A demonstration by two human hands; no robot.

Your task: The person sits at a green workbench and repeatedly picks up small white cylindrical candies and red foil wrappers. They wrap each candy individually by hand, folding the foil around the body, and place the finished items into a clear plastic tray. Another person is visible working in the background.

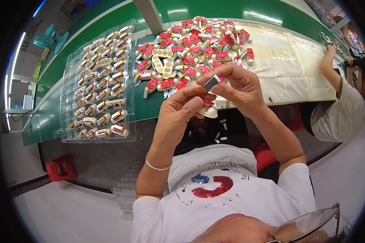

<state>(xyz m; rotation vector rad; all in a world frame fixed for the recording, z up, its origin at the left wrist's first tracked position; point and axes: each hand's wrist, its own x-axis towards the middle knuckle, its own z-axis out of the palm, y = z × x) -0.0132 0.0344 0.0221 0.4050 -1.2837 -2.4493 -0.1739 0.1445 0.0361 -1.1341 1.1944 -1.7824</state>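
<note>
My left hand (176,111) is closed around a small cream plastic piece (210,112) with red on it, held above the table's near edge. My right hand (247,90) pinches a small silver rectangular block, like a pouch battery (211,83), just above that piece. The left fingertips come close to the block's lower end, where an orange-brown strip shows. Fingers cover much of the cream piece. Beyond my hands lies a heap of similar cream pieces with red patches and silver blocks (190,48). Several bare cream pieces with round hollows (166,68) rest on the heap.
Left of the heap, a clear plastic tray (130,137) holds rows of cream pieces with silver blocks. A metal post (149,15) stands behind. Tape-covered sheeting (288,60) spreads to the right, where another person (340,109) sits. White scraps (218,135) lie on my lap. Red stools (61,168) stand below.
</note>
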